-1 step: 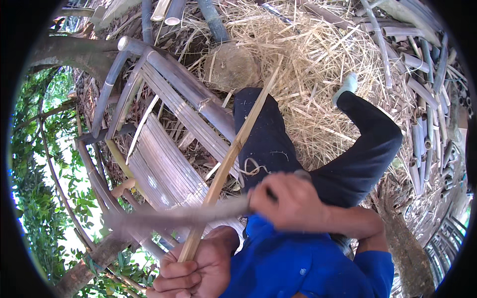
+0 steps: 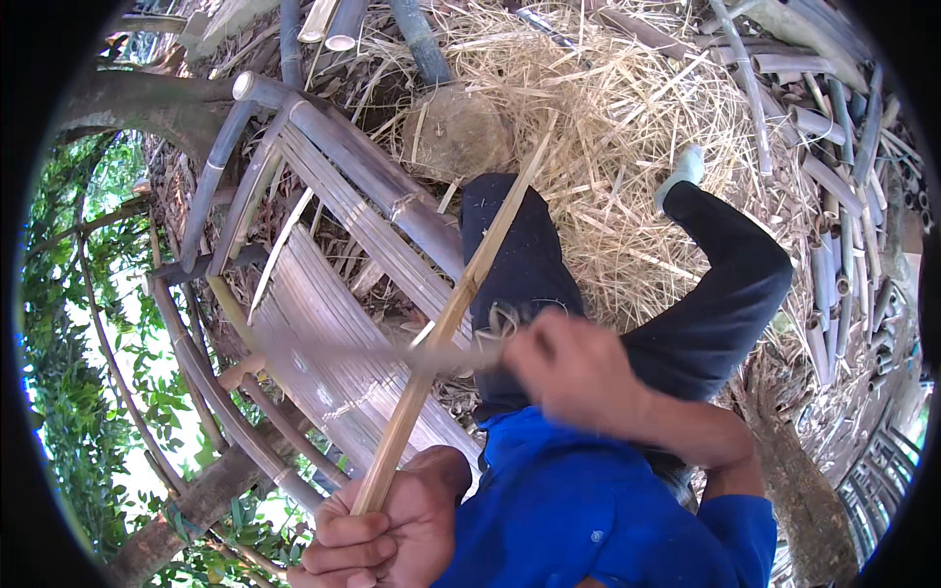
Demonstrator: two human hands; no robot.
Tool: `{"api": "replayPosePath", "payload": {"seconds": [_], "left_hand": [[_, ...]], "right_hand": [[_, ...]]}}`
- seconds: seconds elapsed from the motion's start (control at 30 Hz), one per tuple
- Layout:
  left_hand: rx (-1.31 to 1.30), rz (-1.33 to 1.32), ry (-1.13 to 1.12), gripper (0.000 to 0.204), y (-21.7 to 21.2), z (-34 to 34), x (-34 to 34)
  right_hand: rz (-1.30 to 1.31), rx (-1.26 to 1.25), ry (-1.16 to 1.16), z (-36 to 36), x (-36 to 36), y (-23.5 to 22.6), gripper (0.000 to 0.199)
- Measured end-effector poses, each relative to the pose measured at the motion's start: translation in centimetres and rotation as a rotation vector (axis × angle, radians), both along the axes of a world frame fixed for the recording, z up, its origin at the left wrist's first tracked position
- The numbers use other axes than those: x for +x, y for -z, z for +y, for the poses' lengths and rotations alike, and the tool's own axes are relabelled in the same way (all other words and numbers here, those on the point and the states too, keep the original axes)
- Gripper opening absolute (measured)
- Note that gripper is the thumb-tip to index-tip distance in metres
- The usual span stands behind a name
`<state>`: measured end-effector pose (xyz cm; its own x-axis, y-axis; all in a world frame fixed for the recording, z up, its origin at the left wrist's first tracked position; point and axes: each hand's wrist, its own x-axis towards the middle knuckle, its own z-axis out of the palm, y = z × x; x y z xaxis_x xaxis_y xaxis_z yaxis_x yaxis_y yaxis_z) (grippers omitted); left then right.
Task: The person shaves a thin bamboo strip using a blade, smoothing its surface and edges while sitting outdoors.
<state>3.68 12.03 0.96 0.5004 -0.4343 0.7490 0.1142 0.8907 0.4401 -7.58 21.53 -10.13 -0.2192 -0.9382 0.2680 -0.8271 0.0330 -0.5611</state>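
My left hand (image 2: pixel 384 534) is closed around the lower end of a long split bamboo strip (image 2: pixel 461 294), which slants up and away over my left thigh. My right hand (image 2: pixel 578 372) grips a large knife by its handle, mostly hidden in the fist. Its long blade (image 2: pixel 333 355) is smeared by motion and points left, lying across the strip partway up. I cannot tell whether the edge bites into the wood. A pale curled shaving (image 2: pixel 502 321) shows beside the strip, close to my right knuckles.
Left of my legs stands a bamboo bench (image 2: pixel 328 328) with a slatted seat. A stone (image 2: pixel 459 132) lies beyond my left knee. Straw-like shavings (image 2: pixel 627 118) cover the ground ahead. Cut bamboo poles (image 2: pixel 843 245) pile up at right, near a tree trunk (image 2: pixel 799 480).
My right hand and the knife have moved away from me, up along the strip. My left hand and the strip have stayed in place.
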Motion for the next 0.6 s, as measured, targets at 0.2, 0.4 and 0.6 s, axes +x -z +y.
{"api": "replayPosePath", "payload": {"seconds": [0.2,0.4,0.6], "left_hand": [[-0.011,-0.064,0.422,0.045,1.3,-0.1,1.8],[-0.093,0.135,0.188,0.043,2.3,0.2,-1.7],[-0.234,0.12,0.436,0.037,2.5,-0.9,-1.4]], "right_hand": [[-0.018,0.182,0.04,-0.3,-1.2,1.2,0.014],[-0.017,0.509,0.253,-0.9,-6.4,8.5,0.017],[-0.086,0.442,0.144,-1.2,-5.4,8.0,0.02]]}}
